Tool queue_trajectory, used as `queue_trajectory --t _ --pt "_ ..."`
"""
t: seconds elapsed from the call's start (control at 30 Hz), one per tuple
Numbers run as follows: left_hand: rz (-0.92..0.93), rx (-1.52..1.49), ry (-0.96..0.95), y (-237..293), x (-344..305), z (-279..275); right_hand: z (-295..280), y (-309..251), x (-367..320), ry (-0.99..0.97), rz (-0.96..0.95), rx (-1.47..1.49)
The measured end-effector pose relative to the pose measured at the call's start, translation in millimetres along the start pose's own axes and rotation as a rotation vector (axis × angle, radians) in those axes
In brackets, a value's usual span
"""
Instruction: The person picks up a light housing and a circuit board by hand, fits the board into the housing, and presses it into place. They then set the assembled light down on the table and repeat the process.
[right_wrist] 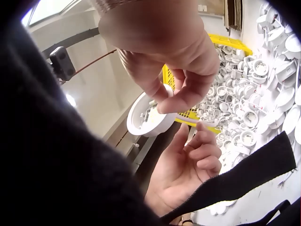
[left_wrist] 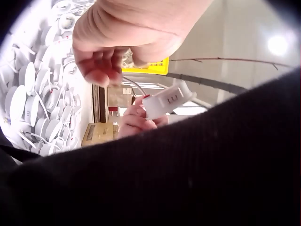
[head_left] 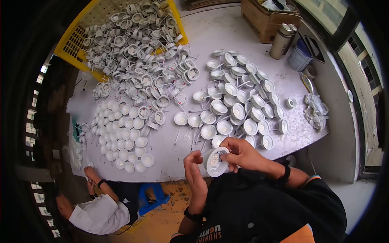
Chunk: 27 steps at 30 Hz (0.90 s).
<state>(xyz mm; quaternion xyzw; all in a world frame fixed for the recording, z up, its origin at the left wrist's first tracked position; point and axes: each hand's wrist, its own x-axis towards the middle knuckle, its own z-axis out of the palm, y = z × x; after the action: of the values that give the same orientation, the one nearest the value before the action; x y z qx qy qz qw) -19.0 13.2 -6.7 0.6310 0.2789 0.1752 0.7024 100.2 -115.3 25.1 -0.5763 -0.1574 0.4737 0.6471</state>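
Note:
In the head view, my right hand (head_left: 243, 154) grips a white round downlight housing (head_left: 209, 165) by its rim. A circuit board with small yellowish LED dots (head_left: 215, 160) shows inside it. The right wrist view has thumb and fingertip pinching at the near rim of the housing (right_wrist: 153, 123), its opening tilted. A white cable (right_wrist: 188, 120) leads from the housing past the fingertips of my left hand (right_wrist: 186, 165). That hand (head_left: 195, 174) is held up beside the housing, fingers loosely bent. The left wrist view shows the housing's slotted side (left_wrist: 164, 100) and a red bit by the cable.
Many finished-looking white downlights (head_left: 239, 97) spread across the table (head_left: 170, 158). A yellow crate (head_left: 71, 46) overflows with ring-shaped housings at the back left, and white domed pieces (head_left: 121, 133) lie before it. Another person (head_left: 101, 214) sits at left. Bottles (head_left: 281, 40) stand back right.

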Motion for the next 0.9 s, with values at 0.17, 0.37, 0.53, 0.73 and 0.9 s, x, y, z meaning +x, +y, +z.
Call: queue_trajectory --t 0.17,0.37,0.53,0.73,0.9 --pt "0.301 0.253 -0.227 2 -13 12 -2 1 -9 -0.038 0.106 0.161" --pt "0.112 0.137 -0.193 10 -13 18 -12 8 -16 -0.017 0.003 -0.067" --pt "0.015 0.073 -0.276 17 -16 24 -21 13 -18 0.009 -0.041 0.025" --pt "0.033 0.190 -0.284 8 -15 24 -22 20 -21 0.073 -0.092 0.058" --pt "0.185 0.536 -0.248 8 -6 45 -25 21 -18 0.197 -0.158 0.008"
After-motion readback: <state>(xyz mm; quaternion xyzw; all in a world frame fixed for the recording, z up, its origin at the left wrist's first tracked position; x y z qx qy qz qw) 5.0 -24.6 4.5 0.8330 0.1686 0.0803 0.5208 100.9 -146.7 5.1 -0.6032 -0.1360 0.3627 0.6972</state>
